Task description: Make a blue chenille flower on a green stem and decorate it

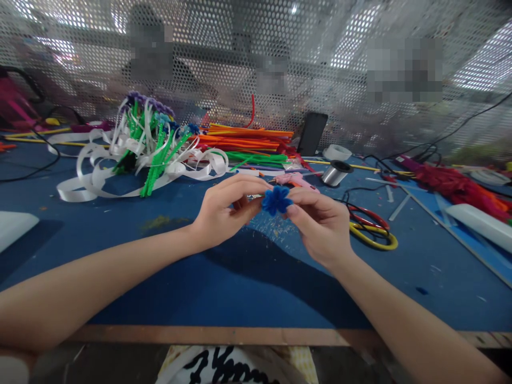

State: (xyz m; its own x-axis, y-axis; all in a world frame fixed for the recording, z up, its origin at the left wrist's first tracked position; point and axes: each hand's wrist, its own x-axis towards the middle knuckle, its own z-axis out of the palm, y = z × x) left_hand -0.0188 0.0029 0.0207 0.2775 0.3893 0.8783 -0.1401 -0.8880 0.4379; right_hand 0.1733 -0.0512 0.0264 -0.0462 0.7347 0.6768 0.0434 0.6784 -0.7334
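A small blue pipe-cleaner flower (276, 200) is held above the blue table (224, 288) between both hands. My left hand (226, 210) pinches it from the left with curled fingers. My right hand (320, 224) grips it from the right with thumb and fingertips closed on its petals. Just behind the flower lies a pink glue gun (296, 180), partly hidden by my fingers.
Finished green-stemmed flowers with white ribbon (140, 149) lie at the back left. A pile of orange and green pipe cleaners (248, 144), a wire spool (336, 173), a phone (312, 133) and red and yellow scissors (372, 229) sit nearby. Red material (452, 184) lies right.
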